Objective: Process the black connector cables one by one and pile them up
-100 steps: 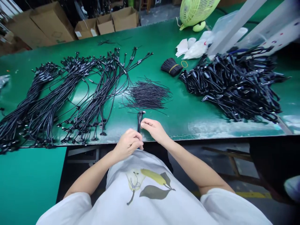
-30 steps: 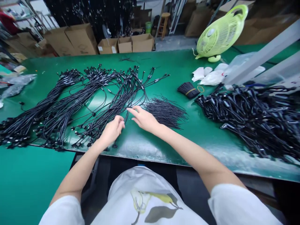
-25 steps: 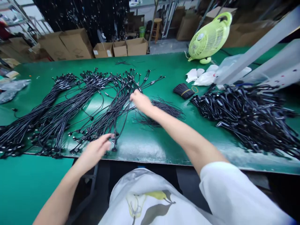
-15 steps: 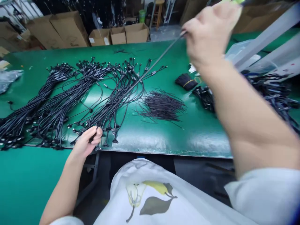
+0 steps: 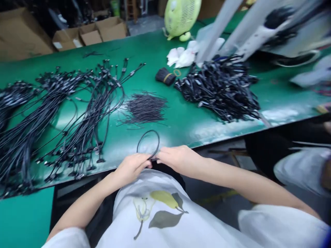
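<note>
Black cable (image 5: 158, 140) bent into loop; left fingers (image 5: 145, 161) pinched on it, right fingers (image 5: 164, 156) closed on it too.

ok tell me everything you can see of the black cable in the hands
The cable is thin, black and smooth-looking, with a plastic-like sheath. It curves into one rounded loop, seen against the green table near its front edge; whether they touch is unclear. Below, the left hand and right hand hold it; its ends are hidden or too blurred to make out.
</note>
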`<state>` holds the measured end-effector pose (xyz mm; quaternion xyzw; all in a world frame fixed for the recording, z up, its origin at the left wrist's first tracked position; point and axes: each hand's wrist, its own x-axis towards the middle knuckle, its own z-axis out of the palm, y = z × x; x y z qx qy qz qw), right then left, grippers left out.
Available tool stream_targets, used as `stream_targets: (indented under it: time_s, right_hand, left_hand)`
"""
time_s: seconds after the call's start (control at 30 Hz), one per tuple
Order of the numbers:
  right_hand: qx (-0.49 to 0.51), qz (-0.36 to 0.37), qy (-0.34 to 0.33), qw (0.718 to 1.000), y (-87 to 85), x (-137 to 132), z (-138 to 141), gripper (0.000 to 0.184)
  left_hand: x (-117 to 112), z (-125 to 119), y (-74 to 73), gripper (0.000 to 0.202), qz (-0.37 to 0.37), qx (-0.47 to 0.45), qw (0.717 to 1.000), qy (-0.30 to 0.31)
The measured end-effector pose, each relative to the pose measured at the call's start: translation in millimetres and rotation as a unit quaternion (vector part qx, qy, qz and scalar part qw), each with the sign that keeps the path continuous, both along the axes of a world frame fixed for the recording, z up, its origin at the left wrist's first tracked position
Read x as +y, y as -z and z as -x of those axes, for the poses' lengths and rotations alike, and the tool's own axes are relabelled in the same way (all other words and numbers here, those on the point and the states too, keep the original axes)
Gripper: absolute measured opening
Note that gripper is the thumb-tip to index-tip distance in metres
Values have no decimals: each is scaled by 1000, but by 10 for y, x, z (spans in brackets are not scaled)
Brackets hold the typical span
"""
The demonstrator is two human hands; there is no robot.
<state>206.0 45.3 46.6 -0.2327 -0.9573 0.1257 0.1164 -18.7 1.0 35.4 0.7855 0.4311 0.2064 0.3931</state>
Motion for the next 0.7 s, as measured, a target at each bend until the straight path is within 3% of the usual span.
stream_targets:
  time_s: [0.07, 0.17, 0.23, 0.3, 0.37, 0.43, 0.5, 0.57, 0.63, 0.7]
  right_hand:
    - [17, -29, 39, 999, -49, 71, -146, 38]
    - [32, -47, 96, 994, -128, 167, -496, 40]
    - [60, -73, 184, 978, -179, 233, -785, 36]
    - [103, -132, 313, 935, -213, 336, -1081, 33]
    - [121, -178, 406, 888, -216, 467, -1334, 35]
    - [104, -192, 442, 870, -185, 575, -1495, 37]
    - [70, -181, 439, 877, -138, 594, -1530, 38]
    - [37, -162, 404, 900, -101, 488, -1426, 35]
    - [-3, -117, 298, 947, -95, 275, -1190, 32]
    - [-23, -66, 147, 987, -125, 36, -864, 31]
  left_hand:
    - [-4, -9, -7, 33, 14, 25, 1000, -7]
    - [81, 181, -105, 33, -71, 45, 986, -142]
    - [175, 426, -200, 33, -153, 95, 947, -266]
    - [254, 723, -277, 32, -216, 158, 894, -360]
    - [291, 995, -305, 29, -242, 202, 864, -392]
    - [283, 1168, -280, 27, -217, 228, 877, -363]
    - [242, 1200, -222, 29, -123, 192, 917, -329]
    - [179, 1089, -166, 36, 19, 65, 944, -324]
    - [105, 859, -137, 40, 132, -67, 938, -313]
    - [28, 554, -142, 36, 133, -103, 945, -281]
